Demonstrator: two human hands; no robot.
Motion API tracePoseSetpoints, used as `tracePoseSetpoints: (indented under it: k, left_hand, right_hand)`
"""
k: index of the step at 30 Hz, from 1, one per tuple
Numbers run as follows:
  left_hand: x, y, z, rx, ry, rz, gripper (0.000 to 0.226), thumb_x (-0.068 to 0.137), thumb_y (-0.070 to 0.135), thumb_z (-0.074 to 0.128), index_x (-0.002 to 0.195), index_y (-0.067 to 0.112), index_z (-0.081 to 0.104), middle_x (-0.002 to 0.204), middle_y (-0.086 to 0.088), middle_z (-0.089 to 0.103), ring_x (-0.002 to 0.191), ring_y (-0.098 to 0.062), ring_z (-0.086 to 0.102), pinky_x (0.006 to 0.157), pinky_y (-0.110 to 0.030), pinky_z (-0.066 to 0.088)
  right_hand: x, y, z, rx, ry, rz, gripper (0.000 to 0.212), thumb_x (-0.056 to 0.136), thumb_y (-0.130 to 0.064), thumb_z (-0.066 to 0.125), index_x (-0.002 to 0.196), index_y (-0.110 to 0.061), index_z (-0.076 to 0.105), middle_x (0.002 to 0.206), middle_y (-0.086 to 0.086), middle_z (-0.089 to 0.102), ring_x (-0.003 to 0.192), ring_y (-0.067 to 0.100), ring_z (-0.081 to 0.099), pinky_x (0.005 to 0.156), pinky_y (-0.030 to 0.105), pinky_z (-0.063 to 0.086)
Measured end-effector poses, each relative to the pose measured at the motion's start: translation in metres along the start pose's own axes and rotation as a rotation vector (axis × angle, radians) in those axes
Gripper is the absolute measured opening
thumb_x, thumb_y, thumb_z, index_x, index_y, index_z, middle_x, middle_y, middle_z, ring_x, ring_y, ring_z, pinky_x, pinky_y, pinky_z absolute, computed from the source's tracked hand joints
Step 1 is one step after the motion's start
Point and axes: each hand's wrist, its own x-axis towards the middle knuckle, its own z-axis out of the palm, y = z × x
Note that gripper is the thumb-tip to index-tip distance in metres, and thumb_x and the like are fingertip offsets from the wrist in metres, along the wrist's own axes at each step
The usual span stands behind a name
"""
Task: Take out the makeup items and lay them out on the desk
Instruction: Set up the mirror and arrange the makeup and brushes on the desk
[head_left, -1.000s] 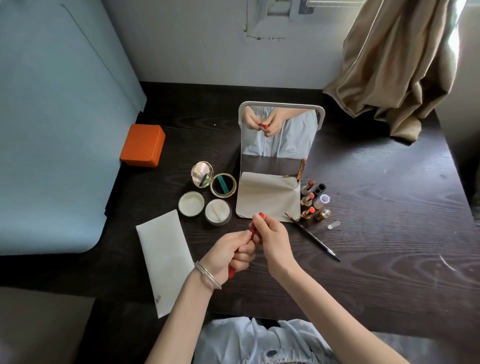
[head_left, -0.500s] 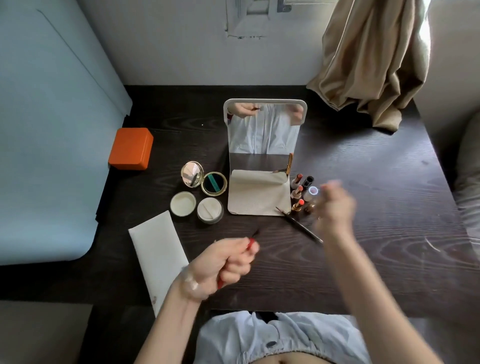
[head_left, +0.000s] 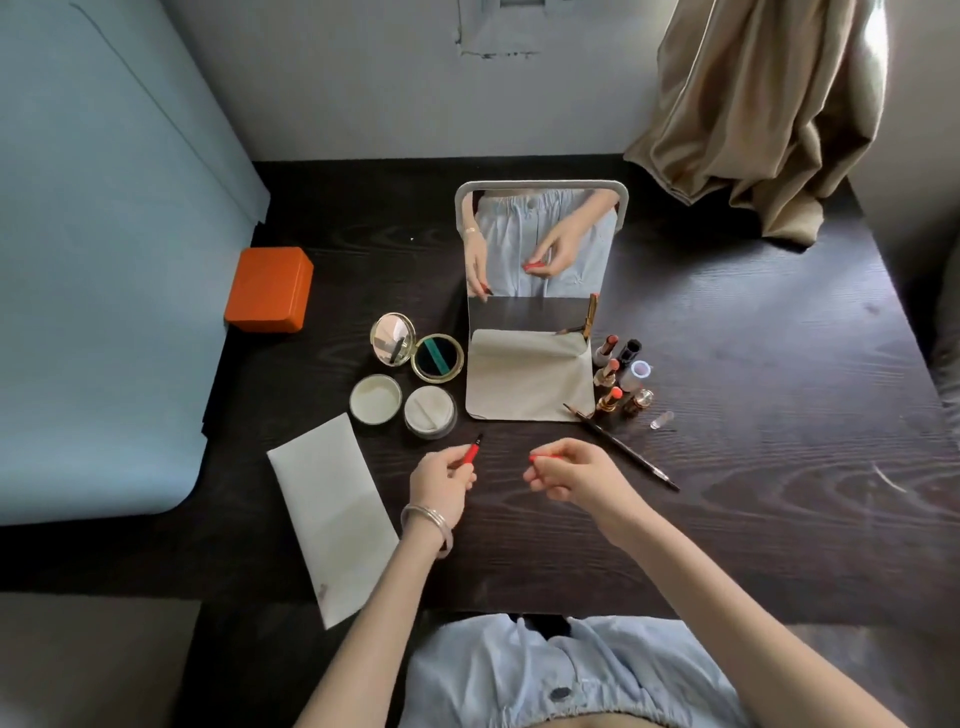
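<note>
left hand (head_left: 440, 480): fingers curled around a red pencil (head_left: 470, 453), gripping its lower end. The dark tip sticks out past the fingers toward roughly 1 o'clock, over the desk (head_left: 779, 415).
right hand (head_left: 569, 474): pinching a small red cap (head_left: 543, 458) between thumb and fingertips, cap poking out at about 9 o'clock from the hand.
pencil vs cap: apart from each other, a gap of bare desk between them; cap sits at 3 o'clock from the pencil.
bracelet (head_left: 426, 519): silvery, on the left wrist.
mirror (head_left: 540, 244): stands upright at 12 o'clock from both hands and shows both hands reflected.
beige pouch (head_left: 527, 376): lies flat right in front of the mirror.
lipsticks (head_left: 608, 371): little cluster of uncapped tubes and caps just at 3 o'clock of the pouch, standing close together.
long dark brush (head_left: 621, 448): lies diagonally on the desk, at about 1 o'clock from the right hand, close but not touching.
clear cap (head_left: 661, 420): tiny thing lying alone, 3 o'clock of the lipsticks.
gold compact (head_left: 415, 351): open, at 9 o'clock of the pouch.
powder jar (head_left: 430, 411): just below the compact, its lid (head_left: 375, 399) lying beside it at 9 o'clock.
white case (head_left: 332, 514): flat, at 8 o'clock from the left hand, close to the wrist.
orange box (head_left: 268, 289): far off at 10 o'clock near the desk edge.
</note>
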Motion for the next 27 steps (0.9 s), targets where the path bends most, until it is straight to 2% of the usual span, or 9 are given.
tracePoseSetpoints:
  k: [3, 6, 8, 10, 13, 20, 27]
  left_hand:
    - [0.012, -0.008, 0.012, 0.1, 0.188, 0.085, 0.024, 0.087, 0.003, 0.06, 0.107, 0.011, 0.069, 0.103, -0.007, 0.065, 0.09, -0.018, 0.064, 0.082, -0.026, 0.05]
    - [0.02, -0.012, 0.019, 0.177, 0.292, 0.184, 0.02, 0.086, 0.004, 0.062, 0.104, 0.01, 0.069, 0.1, -0.004, 0.064, 0.093, -0.018, 0.062, 0.08, -0.021, 0.045]
    - [0.023, -0.013, 0.021, 0.238, 0.333, 0.297, 0.019, 0.084, 0.005, 0.064, 0.101, 0.01, 0.069, 0.096, -0.003, 0.066, 0.092, -0.02, 0.061, 0.08, -0.024, 0.047]
    - [0.03, -0.014, 0.025, 0.378, 0.403, 0.408, 0.019, 0.077, 0.008, 0.072, 0.095, 0.014, 0.071, 0.086, 0.0, 0.069, 0.085, -0.021, 0.061, 0.073, -0.031, 0.052]
    - [0.038, -0.013, 0.031, 0.587, 0.523, 0.432, 0.02, 0.068, 0.017, 0.08, 0.086, 0.022, 0.073, 0.073, 0.007, 0.069, 0.073, -0.02, 0.058, 0.06, -0.033, 0.042]
    - [0.055, -0.013, 0.037, 0.738, 0.59, 0.467, 0.027, 0.058, 0.022, 0.087, 0.081, 0.019, 0.071, 0.063, 0.003, 0.062, 0.064, -0.02, 0.056, 0.055, -0.031, 0.039]
    - [0.06, -0.009, 0.035, 0.778, 0.653, 0.516, 0.024, 0.061, 0.026, 0.085, 0.079, 0.018, 0.071, 0.061, 0.002, 0.062, 0.061, -0.021, 0.055, 0.053, -0.03, 0.039]
  right_hand:
    - [0.008, 0.005, 0.006, -0.03, -0.017, 0.049, 0.006, 0.093, -0.005, 0.052, 0.091, -0.01, 0.055, 0.079, 0.004, 0.071, 0.062, 0.005, 0.065, 0.056, 0.014, 0.047]
    - [0.012, 0.013, 0.01, -0.057, -0.04, 0.103, 0.007, 0.097, -0.016, 0.05, 0.09, -0.014, 0.052, 0.083, 0.003, 0.073, 0.068, 0.008, 0.067, 0.06, 0.016, 0.048]
    - [0.013, 0.018, 0.01, -0.059, -0.067, 0.129, 0.01, 0.099, -0.022, 0.047, 0.092, -0.016, 0.052, 0.085, 0.001, 0.074, 0.072, 0.01, 0.068, 0.064, 0.018, 0.047]
    - [0.012, 0.021, 0.009, -0.062, -0.097, 0.159, 0.015, 0.1, -0.026, 0.043, 0.094, -0.016, 0.053, 0.086, 0.0, 0.074, 0.075, 0.01, 0.068, 0.069, 0.02, 0.047]
    - [0.008, 0.024, 0.006, -0.077, -0.133, 0.195, 0.021, 0.101, -0.028, 0.04, 0.094, -0.016, 0.056, 0.086, 0.0, 0.074, 0.076, 0.009, 0.068, 0.073, 0.021, 0.047]
    - [0.009, 0.026, -0.001, -0.067, -0.168, 0.233, 0.021, 0.1, -0.029, 0.041, 0.09, -0.016, 0.054, 0.085, 0.001, 0.074, 0.074, 0.008, 0.066, 0.07, 0.018, 0.047]
    - [0.02, 0.024, -0.004, -0.026, -0.16, 0.235, 0.02, 0.1, -0.029, 0.043, 0.091, -0.017, 0.056, 0.084, 0.0, 0.074, 0.072, 0.007, 0.066, 0.069, 0.019, 0.045]
